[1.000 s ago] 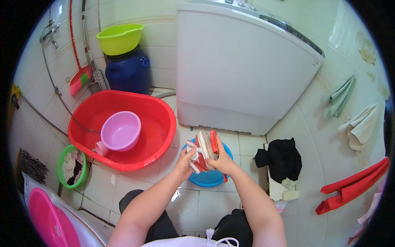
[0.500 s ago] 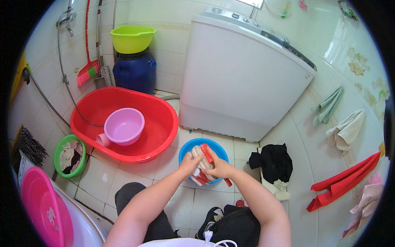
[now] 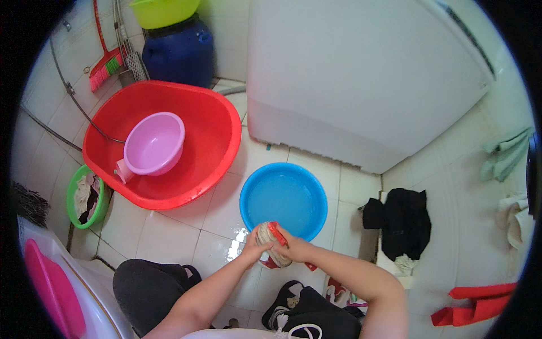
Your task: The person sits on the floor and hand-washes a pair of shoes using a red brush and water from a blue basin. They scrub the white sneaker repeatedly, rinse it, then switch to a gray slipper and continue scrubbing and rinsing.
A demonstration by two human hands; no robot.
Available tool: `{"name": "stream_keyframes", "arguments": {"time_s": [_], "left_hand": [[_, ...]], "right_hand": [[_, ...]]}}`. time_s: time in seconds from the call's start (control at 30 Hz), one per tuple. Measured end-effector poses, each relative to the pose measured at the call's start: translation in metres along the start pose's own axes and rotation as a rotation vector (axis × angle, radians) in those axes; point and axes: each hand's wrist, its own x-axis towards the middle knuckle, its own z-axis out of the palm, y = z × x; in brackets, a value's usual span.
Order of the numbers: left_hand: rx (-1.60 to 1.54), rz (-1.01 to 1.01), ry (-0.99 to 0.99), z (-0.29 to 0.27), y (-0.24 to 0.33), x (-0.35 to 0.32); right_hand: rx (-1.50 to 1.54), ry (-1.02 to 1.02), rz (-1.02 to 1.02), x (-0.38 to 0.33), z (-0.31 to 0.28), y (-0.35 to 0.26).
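Close to the near rim of a blue basin (image 3: 246, 186) with water in it, my hands come together around a shoe with a pale sole (image 3: 264, 234) and some red on it. My left hand (image 3: 252, 251) is closed on the shoe's left side. Closed on a red scrubbing brush (image 3: 276, 231), my right hand (image 3: 294, 248) holds it against the shoe's right side. The end of the brush handle pokes out below that hand. My fingers cover much of the shoe.
A red tub (image 3: 217, 169) holding a pink basin (image 3: 155, 141) stands left. Beyond the blue basin is a white washing machine (image 3: 361, 79). Black cloth (image 3: 403, 223) lies to the right. A green basin of clothes (image 3: 101, 212) sits far left, and more shoes (image 3: 337, 291) lie near my right foot.
The head view has tipped downward. My hands, with the shoe and brush, have moved toward me from over the blue basin to its near rim, uncovering the water inside.
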Motion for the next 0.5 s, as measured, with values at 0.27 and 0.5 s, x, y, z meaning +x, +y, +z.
{"name": "stream_keyframes", "arguments": {"time_s": [0.27,0.5], "left_hand": [[0.579,0.084,0.313,0.008,-0.029,-0.006],[0.545,0.298,0.224,0.002,-0.038,0.003]], "right_hand": [[-0.023,-0.043,0.045,0.044,0.013,0.029],[-0.257,-0.081,-0.131,0.056,0.014,0.006]]}}
